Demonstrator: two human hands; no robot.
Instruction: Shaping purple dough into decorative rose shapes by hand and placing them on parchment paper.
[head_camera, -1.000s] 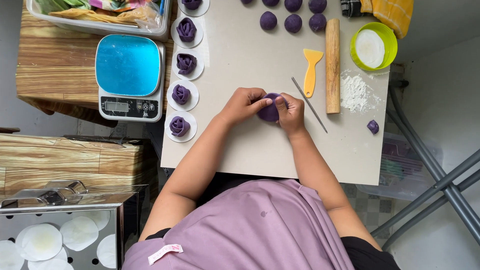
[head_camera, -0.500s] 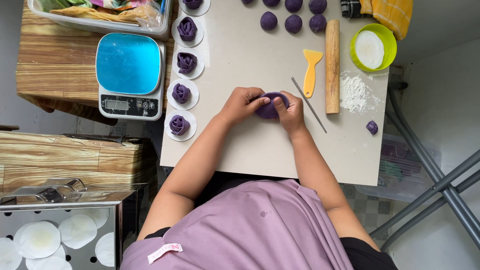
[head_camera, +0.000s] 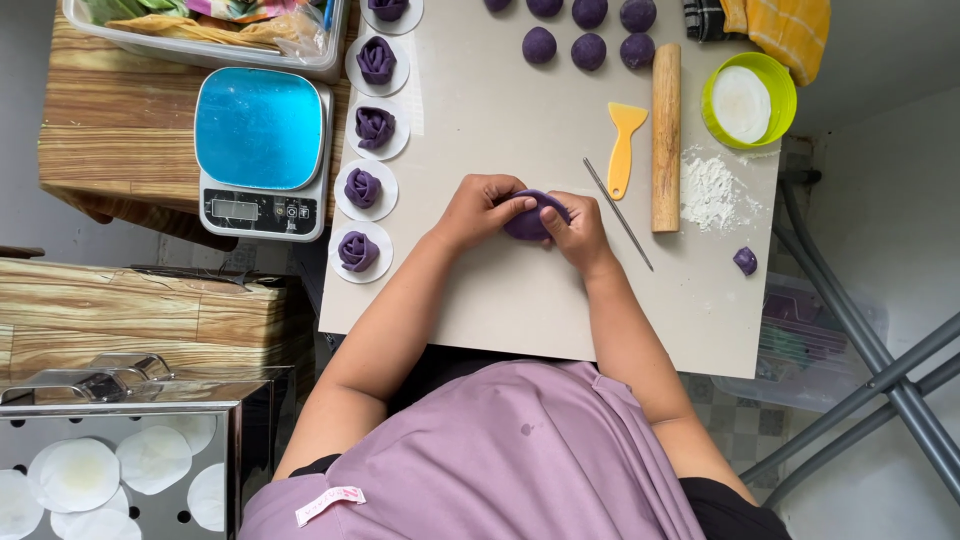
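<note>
At the lower left of the frame a steel steamer holds white paper rounds. Above it sits a wooden bench, and on that a scale with a blue top, just below a clear tub of coloured cloth at the upper left edge.

Next comes the pale table. Along its left edge runs a column of purple dough roses, each on its own white paper round, from the top of the frame down to mid-height.

Near the middle of the frame the left hand and the right hand meet around a purple dough piece. Both hands have their grip closed on it: the left fingers curl over its top and left side, the right fingers press its right side, and it sits low, at or just above the table; I cannot tell whether it touches.

Right of the hands lies a thin metal stick, slanting, then a yellow scraper, then an upright wooden rolling pin. Purple dough balls sit in rows at the top centre. Further right a heap of flour lies on the table below a green bowl holding something white. A small purple scrap lies alone near the right edge. A yellow cloth fills the upper right corner.
</note>
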